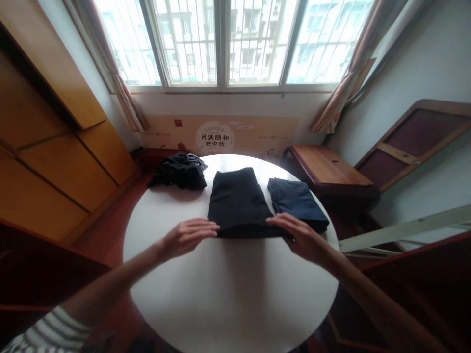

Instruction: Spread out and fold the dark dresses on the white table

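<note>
A black garment, folded into a flat rectangle, lies on the white round table; its exact kind does not show. My left hand grips its near left corner, fingers together and thumb hidden. At the near right corner, my right hand pinches the cloth between fingers and thumb. The near edge runs straight between both hands. Just right of it rests a folded dark blue garment, close to my right fingers. A crumpled heap of dark clothes sits at the far left of the table.
Beyond the table are a barred window with curtains and a banner on the wall. A wooden cabinet stands left. On the right are a low wooden desk and a leaning framed panel.
</note>
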Demonstrator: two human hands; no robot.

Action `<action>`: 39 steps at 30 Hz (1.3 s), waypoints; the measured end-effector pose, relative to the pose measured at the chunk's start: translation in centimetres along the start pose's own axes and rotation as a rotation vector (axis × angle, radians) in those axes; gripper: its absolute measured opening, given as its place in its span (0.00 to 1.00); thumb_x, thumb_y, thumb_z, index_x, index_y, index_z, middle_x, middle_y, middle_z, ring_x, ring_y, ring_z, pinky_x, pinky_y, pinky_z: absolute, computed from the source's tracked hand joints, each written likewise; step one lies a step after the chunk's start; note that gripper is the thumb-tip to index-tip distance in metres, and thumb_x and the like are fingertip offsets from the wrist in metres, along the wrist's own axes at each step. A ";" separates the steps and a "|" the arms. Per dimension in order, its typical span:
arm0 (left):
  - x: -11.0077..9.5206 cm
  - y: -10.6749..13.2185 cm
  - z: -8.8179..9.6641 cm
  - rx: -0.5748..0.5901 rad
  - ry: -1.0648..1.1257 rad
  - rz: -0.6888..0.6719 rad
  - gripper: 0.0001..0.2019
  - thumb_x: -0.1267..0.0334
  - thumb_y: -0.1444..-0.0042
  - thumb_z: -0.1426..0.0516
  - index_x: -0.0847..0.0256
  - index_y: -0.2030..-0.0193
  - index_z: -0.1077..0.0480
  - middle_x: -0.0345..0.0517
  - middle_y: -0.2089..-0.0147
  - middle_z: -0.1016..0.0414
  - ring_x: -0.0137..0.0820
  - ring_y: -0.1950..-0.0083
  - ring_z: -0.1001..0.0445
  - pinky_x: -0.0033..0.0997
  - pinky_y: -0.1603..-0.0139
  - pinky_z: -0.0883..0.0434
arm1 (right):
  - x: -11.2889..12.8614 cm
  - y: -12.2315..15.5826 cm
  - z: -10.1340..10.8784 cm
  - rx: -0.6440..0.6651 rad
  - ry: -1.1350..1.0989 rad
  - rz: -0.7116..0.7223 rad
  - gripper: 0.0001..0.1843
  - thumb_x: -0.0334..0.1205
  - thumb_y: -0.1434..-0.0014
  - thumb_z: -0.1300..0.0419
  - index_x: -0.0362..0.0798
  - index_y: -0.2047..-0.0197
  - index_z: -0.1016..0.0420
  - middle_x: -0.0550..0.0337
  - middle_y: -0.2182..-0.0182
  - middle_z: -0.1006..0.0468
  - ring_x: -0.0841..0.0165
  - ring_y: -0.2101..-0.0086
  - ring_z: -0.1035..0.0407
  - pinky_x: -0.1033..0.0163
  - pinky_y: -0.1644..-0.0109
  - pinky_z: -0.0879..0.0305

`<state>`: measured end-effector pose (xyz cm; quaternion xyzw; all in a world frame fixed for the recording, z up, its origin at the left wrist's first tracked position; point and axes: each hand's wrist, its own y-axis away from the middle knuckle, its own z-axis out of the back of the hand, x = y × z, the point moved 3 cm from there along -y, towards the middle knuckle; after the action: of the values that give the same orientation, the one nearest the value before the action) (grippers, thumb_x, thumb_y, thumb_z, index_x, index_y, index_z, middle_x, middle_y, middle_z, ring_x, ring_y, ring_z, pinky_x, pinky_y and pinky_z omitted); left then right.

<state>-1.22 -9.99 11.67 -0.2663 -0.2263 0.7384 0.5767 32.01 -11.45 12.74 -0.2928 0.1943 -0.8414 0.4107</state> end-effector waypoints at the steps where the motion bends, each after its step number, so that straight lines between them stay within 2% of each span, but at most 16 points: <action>1: -1.4 1.8 -1.1 0.061 0.009 -0.007 0.19 0.78 0.37 0.49 0.60 0.41 0.33 0.51 0.46 0.22 0.32 0.43 0.24 0.37 0.39 0.29 | 0.8 2.2 -1.3 0.082 0.016 -0.004 0.27 0.23 0.42 0.50 0.49 0.42 0.29 0.50 0.54 0.22 0.63 0.54 0.27 0.59 0.50 0.28; 3: -3.8 4.6 -2.5 0.173 0.024 0.011 0.22 0.78 0.38 0.51 0.59 0.40 0.34 0.49 0.47 0.21 0.32 0.42 0.25 0.38 0.37 0.31 | 2.3 5.4 -3.2 0.254 0.018 -0.034 0.25 0.26 0.40 0.48 0.49 0.41 0.29 0.48 0.53 0.23 0.62 0.52 0.28 0.57 0.48 0.29; 5: -5.3 6.0 -3.1 0.264 0.063 0.091 0.24 0.77 0.40 0.50 0.57 0.39 0.34 0.48 0.46 0.22 0.33 0.42 0.26 0.39 0.35 0.33 | 3.8 6.9 -3.7 0.348 0.012 -0.075 0.22 0.33 0.39 0.43 0.49 0.41 0.29 0.47 0.52 0.23 0.59 0.51 0.29 0.50 0.43 0.33; 8: -5.2 5.5 -3.1 0.306 0.146 0.258 0.26 0.75 0.44 0.50 0.53 0.40 0.33 0.46 0.48 0.21 0.33 0.48 0.23 0.41 0.36 0.33 | 4.7 5.9 -3.5 0.314 -0.010 -0.175 0.17 0.41 0.37 0.43 0.49 0.46 0.26 0.49 0.57 0.22 0.59 0.55 0.27 0.47 0.42 0.35; 10: -3.3 3.7 -3.2 0.254 0.147 0.378 0.24 0.74 0.45 0.51 0.54 0.44 0.30 0.46 0.52 0.20 0.33 0.53 0.21 0.40 0.41 0.29 | 3.6 3.6 -3.7 0.233 -0.016 -0.300 0.14 0.43 0.34 0.46 0.49 0.50 0.24 0.50 0.59 0.21 0.60 0.59 0.26 0.53 0.49 0.31; 13: 1.4 -0.4 -4.3 0.147 0.108 0.566 0.17 0.72 0.43 0.50 0.58 0.51 0.27 0.48 0.56 0.20 0.34 0.56 0.21 0.34 0.51 0.26 | 0.1 -0.4 -5.1 0.142 0.025 -0.539 0.15 0.46 0.34 0.47 0.46 0.54 0.25 0.50 0.62 0.22 0.62 0.63 0.26 0.59 0.56 0.31; 15: 4.7 -3.6 -5.7 0.083 0.102 0.668 0.13 0.69 0.42 0.49 0.60 0.53 0.26 0.47 0.61 0.20 0.32 0.63 0.22 0.31 0.57 0.26 | -2.5 -2.6 -6.2 0.134 0.102 -0.706 0.18 0.47 0.35 0.45 0.44 0.49 0.28 0.49 0.62 0.21 0.60 0.62 0.26 0.60 0.56 0.32; 17: 7.5 -6.9 -7.4 0.053 0.067 0.762 0.12 0.66 0.40 0.48 0.61 0.54 0.26 0.46 0.64 0.20 0.31 0.67 0.23 0.29 0.62 0.27 | -4.2 -3.8 -7.0 0.157 0.164 -0.827 0.26 0.48 0.36 0.44 0.42 0.40 0.35 0.46 0.59 0.21 0.57 0.57 0.26 0.59 0.53 0.34; 19: 9.8 -9.9 -9.3 0.083 0.002 0.860 0.12 0.61 0.38 0.48 0.62 0.55 0.26 0.49 0.65 0.20 0.34 0.66 0.22 0.31 0.62 0.28 | -4.7 -3.9 -7.6 0.204 0.192 -0.864 0.34 0.49 0.36 0.43 0.40 0.34 0.44 0.42 0.53 0.22 0.55 0.51 0.27 0.59 0.49 0.35; 21: 11.5 -12.4 -11.2 0.167 -0.068 0.942 0.16 0.55 0.37 0.48 0.64 0.59 0.24 0.54 0.63 0.20 0.40 0.61 0.21 0.34 0.60 0.28 | -4.0 -3.0 -7.8 0.258 0.211 -0.872 0.39 0.51 0.37 0.44 0.36 0.31 0.49 0.36 0.49 0.24 0.51 0.48 0.29 0.56 0.46 0.37; 25: 13.6 -15.2 -14.3 0.400 -0.164 1.067 0.24 0.45 0.40 0.46 0.67 0.60 0.23 0.63 0.57 0.21 0.49 0.52 0.22 0.39 0.55 0.27 | -1.0 0.1 -7.7 0.324 0.239 -0.874 0.38 0.51 0.35 0.46 0.36 0.30 0.49 0.35 0.49 0.24 0.49 0.49 0.28 0.53 0.47 0.36; 27: 14.2 -15.7 -15.3 0.482 -0.184 1.093 0.23 0.45 0.43 0.42 0.67 0.58 0.23 0.64 0.55 0.21 0.49 0.50 0.23 0.38 0.53 0.28 | 0.6 1.3 -7.6 0.321 0.250 -0.841 0.35 0.48 0.33 0.47 0.38 0.30 0.48 0.37 0.50 0.22 0.51 0.51 0.26 0.54 0.48 0.35; 30: 14.5 -16.0 -16.1 0.520 -0.192 1.052 0.19 0.51 0.45 0.39 0.65 0.55 0.23 0.61 0.53 0.21 0.45 0.50 0.23 0.35 0.52 0.28 | 2.4 2.6 -7.4 0.294 0.230 -0.811 0.30 0.44 0.33 0.49 0.39 0.32 0.43 0.40 0.53 0.20 0.52 0.55 0.24 0.54 0.51 0.32; 33: 14.3 -16.2 -16.1 0.496 -0.199 0.982 0.16 0.55 0.42 0.43 0.65 0.55 0.24 0.61 0.52 0.22 0.45 0.50 0.23 0.36 0.53 0.29 | 3.5 3.5 -7.3 0.240 0.121 -0.782 0.23 0.41 0.33 0.49 0.44 0.37 0.35 0.45 0.55 0.19 0.54 0.57 0.23 0.55 0.54 0.30; 35: 14.0 -16.5 -15.9 0.454 -0.206 0.933 0.17 0.55 0.38 0.47 0.65 0.53 0.25 0.60 0.52 0.22 0.45 0.51 0.23 0.36 0.54 0.29 | 3.9 4.1 -7.0 0.149 0.033 -0.761 0.19 0.41 0.33 0.50 0.46 0.42 0.30 0.48 0.55 0.19 0.56 0.57 0.23 0.56 0.53 0.30; 39: 13.1 -16.8 -16.3 0.394 -0.198 0.871 0.18 0.56 0.33 0.53 0.64 0.51 0.28 0.57 0.53 0.22 0.42 0.53 0.23 0.35 0.55 0.29 | 4.1 5.1 -6.5 -0.013 -0.019 -0.756 0.16 0.43 0.33 0.50 0.49 0.48 0.27 0.51 0.55 0.18 0.57 0.56 0.23 0.56 0.51 0.30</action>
<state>19.26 7.10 8.41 -0.1506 -0.0032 0.9617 0.2292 28.68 -17.22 6.30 -0.3544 0.0739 -0.9295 0.0710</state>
